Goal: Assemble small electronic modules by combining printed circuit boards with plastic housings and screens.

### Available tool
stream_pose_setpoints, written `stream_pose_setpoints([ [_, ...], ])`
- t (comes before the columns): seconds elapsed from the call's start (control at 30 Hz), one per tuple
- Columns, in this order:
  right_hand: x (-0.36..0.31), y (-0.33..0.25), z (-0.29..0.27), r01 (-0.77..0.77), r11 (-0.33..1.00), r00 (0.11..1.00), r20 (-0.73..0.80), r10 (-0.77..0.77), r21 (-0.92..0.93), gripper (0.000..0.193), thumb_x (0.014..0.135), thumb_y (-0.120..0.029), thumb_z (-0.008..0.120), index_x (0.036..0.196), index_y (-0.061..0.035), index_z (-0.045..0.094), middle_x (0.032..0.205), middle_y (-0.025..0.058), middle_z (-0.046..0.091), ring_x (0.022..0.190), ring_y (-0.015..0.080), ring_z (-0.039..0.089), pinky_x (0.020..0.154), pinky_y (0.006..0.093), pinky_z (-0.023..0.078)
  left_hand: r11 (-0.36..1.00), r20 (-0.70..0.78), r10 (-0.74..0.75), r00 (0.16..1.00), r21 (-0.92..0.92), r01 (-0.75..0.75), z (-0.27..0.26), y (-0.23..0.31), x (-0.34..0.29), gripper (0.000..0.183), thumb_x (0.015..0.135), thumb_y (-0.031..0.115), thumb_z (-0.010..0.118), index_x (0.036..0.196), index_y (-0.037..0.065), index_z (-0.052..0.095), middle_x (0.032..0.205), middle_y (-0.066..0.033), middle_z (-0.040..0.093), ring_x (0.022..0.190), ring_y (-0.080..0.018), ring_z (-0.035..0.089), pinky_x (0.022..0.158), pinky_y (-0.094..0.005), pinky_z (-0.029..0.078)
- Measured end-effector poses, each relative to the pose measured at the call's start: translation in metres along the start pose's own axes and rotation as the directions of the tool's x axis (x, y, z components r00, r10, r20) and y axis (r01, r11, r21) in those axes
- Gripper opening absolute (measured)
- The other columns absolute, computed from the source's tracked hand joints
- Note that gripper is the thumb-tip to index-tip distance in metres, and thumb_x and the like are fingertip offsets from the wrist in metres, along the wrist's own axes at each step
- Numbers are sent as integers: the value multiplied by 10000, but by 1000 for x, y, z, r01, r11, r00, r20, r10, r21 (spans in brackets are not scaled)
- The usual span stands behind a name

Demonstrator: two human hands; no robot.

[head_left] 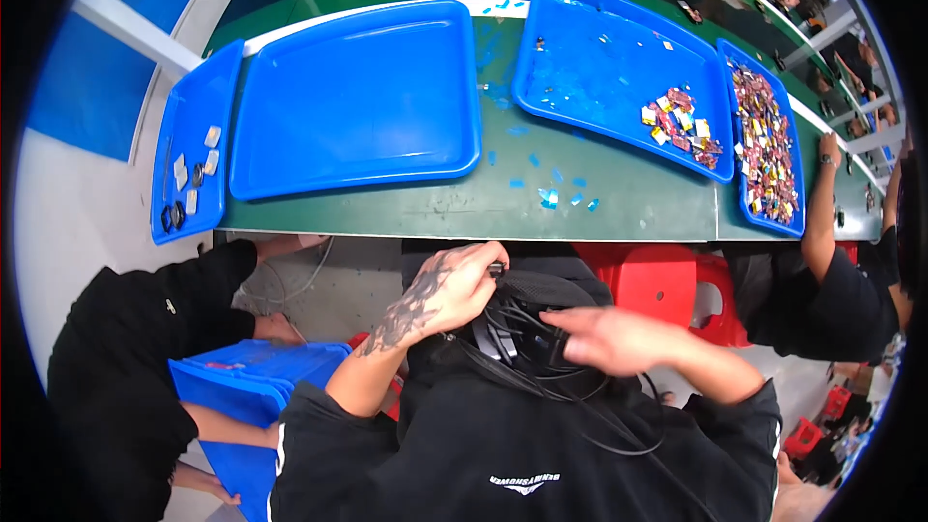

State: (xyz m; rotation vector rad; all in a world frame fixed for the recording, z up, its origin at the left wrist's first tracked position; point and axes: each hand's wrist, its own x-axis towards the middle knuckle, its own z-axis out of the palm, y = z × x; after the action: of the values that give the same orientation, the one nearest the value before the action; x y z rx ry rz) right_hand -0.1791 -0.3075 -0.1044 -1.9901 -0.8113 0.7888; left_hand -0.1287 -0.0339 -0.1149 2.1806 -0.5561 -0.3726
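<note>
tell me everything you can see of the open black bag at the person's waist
The black bag sits open at the waist, just below the near edge of the green table. It looks like soft fabric, with a finely textured far rim. Black cables lie tangled in it around a grey piece. The left hand pinches a small black piece at the far rim; the right hand, blurred, is over its right side, contact unclear.
</note>
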Motion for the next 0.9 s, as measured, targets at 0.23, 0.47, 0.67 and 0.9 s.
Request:
stream_pose_setpoints([
  [0.23, 40, 2, -14, -154, 901, 976, -206, 73, -405, 210, 831, -198, 691, 893, -8, 630, 809, 151, 647, 815, 351, 664, 694, 428, 545, 995, 456, -79, 887, -18, 98, 2, -10, 25, 256, 772, 58, 575, 1026, 66, 601, 759, -104, 601, 724, -227, 633, 654, -362, 476],
  [0.47, 39, 4, 13, -57, 853, 904, -390, -177, -519, 138, 794, -128, 673, 887, -41, 620, 779, 99, 590, 740, 305, 633, 623, 391, 535, 979, 233, 74, 970, -202, -26, 14, -36, 17, 299, 786, 263, 736, 983, 72, 620, 774, -40, 614, 737, -150, 601, 657, -318, 475],
  [0.67, 47, -19, 21, -147, 869, 826, -542, -155, -472, 117, 805, -133, 678, 857, -56, 606, 763, 73, 575, 699, 263, 607, 604, 371, 517, 953, 49, 74, 996, 292, -85, 9, 31, 2, 363, 731, 236, 764, 1004, 113, 558, 934, -76, 598, 872, -316, 636, 703, -432, 503],
  [0.9, 43, -31, 27, -58, 923, 844, -512, -159, -381, 133, 820, -138, 677, 898, -39, 634, 817, 81, 616, 756, 263, 641, 630, 356, 522, 787, 205, 95, 974, 584, -200, 4, 12, -2, 341, 710, 134, 718, 991, 56, 541, 870, -130, 623, 831, -321, 659, 641, -414, 529],
])
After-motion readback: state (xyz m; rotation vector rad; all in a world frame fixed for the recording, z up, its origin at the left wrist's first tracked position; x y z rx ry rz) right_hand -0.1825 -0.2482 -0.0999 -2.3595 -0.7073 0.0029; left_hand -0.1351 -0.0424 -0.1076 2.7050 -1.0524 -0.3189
